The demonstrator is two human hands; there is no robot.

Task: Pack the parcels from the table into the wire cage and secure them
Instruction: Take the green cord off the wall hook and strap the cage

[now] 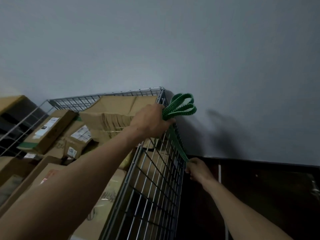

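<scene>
A wire cage [154, 179] stands against a grey wall, filled with several cardboard parcels [110, 115]. A green strap [180, 108] with black stitching loops above the cage's far right corner and runs down its right side. My left hand [150, 122] grips the bunched loops of the strap at the cage's top rim. Lower on the outside of the cage, my right hand [199, 170] pinches the strap's lower stretch, holding it taut against the mesh.
The grey wall [155, 40] is close behind the cage. Dark wooden panelling [268, 196] fills the space to the right of the cage. More cardboard boxes [12, 103] are stacked at the far left, outside the mesh.
</scene>
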